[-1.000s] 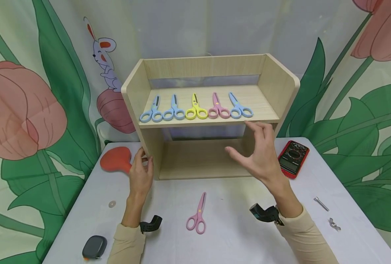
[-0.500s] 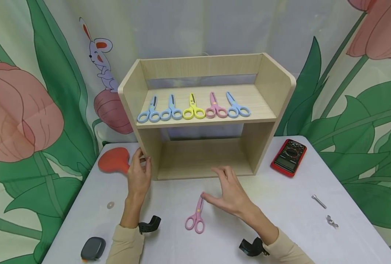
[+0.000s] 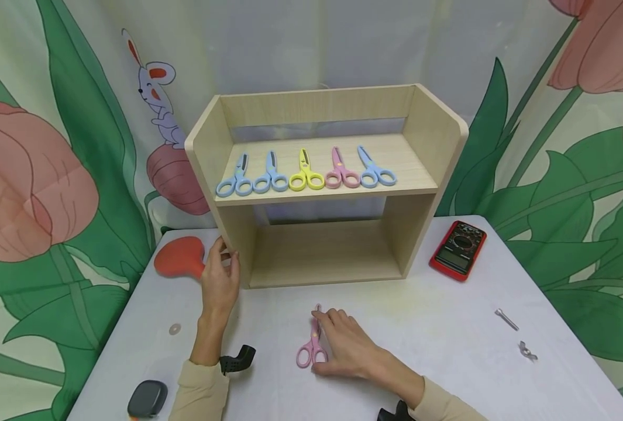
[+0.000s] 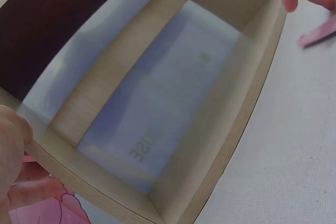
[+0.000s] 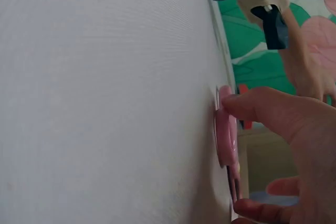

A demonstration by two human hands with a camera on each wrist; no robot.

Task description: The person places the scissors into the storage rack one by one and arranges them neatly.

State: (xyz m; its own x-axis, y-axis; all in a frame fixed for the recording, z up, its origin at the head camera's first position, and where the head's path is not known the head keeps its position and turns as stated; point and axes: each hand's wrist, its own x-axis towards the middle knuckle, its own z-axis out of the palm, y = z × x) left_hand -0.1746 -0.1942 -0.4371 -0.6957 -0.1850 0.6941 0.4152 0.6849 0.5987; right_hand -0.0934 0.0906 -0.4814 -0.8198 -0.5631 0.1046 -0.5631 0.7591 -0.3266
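Pink scissors (image 3: 313,344) lie on the white cloth in front of a small two-tier wooden shelf (image 3: 324,285). My right hand (image 3: 350,351) spans them lengthwise, the thumb against a handle loop and a fingertip at the blade end. In the right wrist view those scissors (image 5: 227,135) appear edge-on, close to the cloth. On the shelf's left side panel, my left hand (image 3: 220,286) grips the front edge, thumb in front and fingers on the outer face. Several scissors stand in a row on the upper board, among them yellow scissors (image 3: 306,175) and blue scissors (image 3: 375,171).
An orange-red paddle-shaped object (image 3: 181,257) lies left of the shelf. Nearer are a small disc (image 3: 175,329) and a dark tape measure (image 3: 147,399). To the right are a red-edged multimeter (image 3: 458,250), a bolt (image 3: 506,319) and a wing nut (image 3: 527,351).
My right hand has come down from the upper board's right end to the pink scissors and taken hold of them. The scissors have shifted slightly. My left hand has stayed on the shelf.
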